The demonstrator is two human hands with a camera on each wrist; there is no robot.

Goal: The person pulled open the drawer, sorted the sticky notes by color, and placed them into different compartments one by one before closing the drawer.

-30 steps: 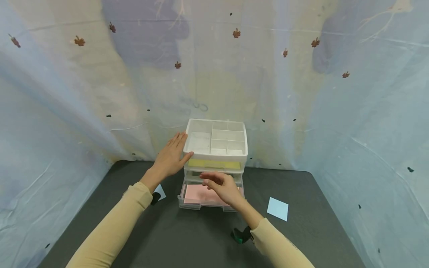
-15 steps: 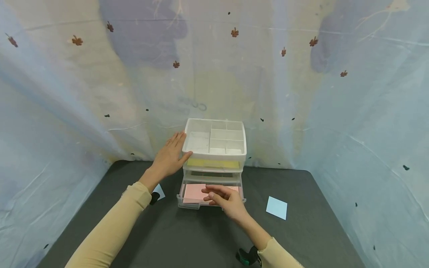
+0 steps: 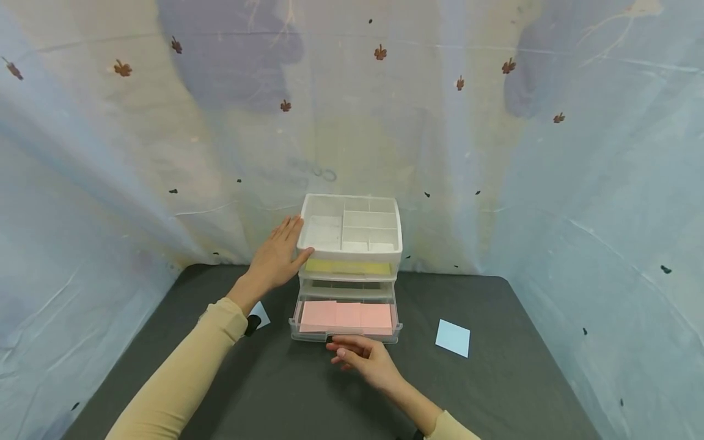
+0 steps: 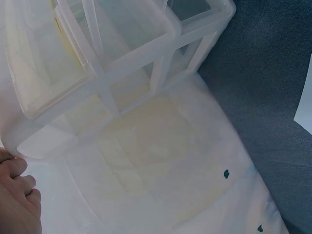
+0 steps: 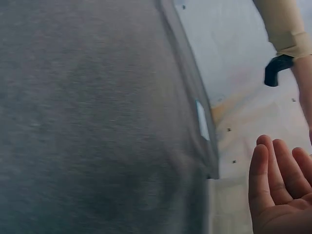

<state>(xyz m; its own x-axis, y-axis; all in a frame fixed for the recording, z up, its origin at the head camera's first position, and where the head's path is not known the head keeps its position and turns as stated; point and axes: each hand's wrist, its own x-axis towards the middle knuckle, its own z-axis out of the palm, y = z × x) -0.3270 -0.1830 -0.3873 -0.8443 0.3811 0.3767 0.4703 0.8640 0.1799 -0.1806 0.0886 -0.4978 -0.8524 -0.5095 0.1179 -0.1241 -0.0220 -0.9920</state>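
A white plastic drawer organizer [image 3: 349,252] stands at the back of the dark table. Its bottom clear drawer [image 3: 308,336] is pulled out and holds pink paper squares [image 3: 348,315] side by side. Yellow paper [image 3: 348,267] shows through the drawer above. My left hand [image 3: 275,256] rests with extended fingers along the organizer's left side; in the left wrist view its fingers [image 4: 19,168] meet the edge. My right hand [image 3: 365,360] hovers just in front of the pulled-out drawer, fingers relaxed and holding nothing. The right wrist view shows its loosely extended fingers [image 5: 278,168].
One light blue paper square [image 3: 453,338] lies on the table [image 3: 495,379] to the right. Another blue square [image 3: 263,311] is partly hidden behind my left wrist. A patterned curtain [image 3: 352,122] hangs close behind the organizer and along both sides.
My right hand has drawn back toward me, from over the open drawer to in front of its edge, uncovering the pink squares. My left hand stays on the organizer's side.
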